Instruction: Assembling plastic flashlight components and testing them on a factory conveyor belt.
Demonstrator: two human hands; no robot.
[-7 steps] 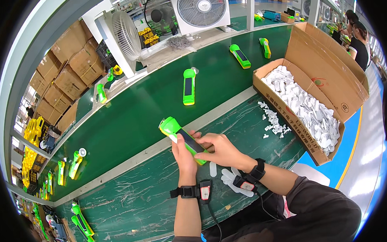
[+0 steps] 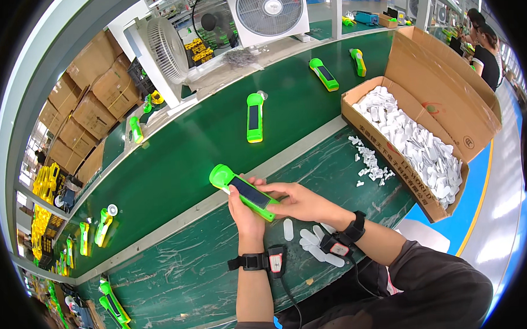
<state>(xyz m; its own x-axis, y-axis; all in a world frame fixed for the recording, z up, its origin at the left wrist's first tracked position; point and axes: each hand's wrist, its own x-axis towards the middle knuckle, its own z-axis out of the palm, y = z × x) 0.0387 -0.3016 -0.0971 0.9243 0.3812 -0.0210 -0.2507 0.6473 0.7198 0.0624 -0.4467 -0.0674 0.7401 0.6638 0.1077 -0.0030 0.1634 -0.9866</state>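
Note:
Over the near edge of the belt I hold a bright green flashlight (image 2: 250, 193) with a dark rectangular panel facing up. Its wide head points to the far left. My left hand (image 2: 246, 211) is wrapped round the body from the left, thumb along the side. The fingers of my right hand (image 2: 299, 200) close on its narrow tail end, their tips partly hidden. Just below lie a single white oval piece (image 2: 288, 229) and a small heap of similar white strips (image 2: 317, 247), partly covered by my right wrist.
A cardboard box (image 2: 385, 155) full of white pieces stands on the right, small white bits (image 2: 368, 161) beside it. Several more flashlights lie on the green conveyor belt (image 2: 176, 167); a pair (image 2: 114, 306) rests at the worktop's left end. Fans (image 2: 272, 8) stand behind.
The flashlight has rolled in my hands, so its dark panel shows more fully, and its head has shifted slightly left. Both hands keep hold of it.

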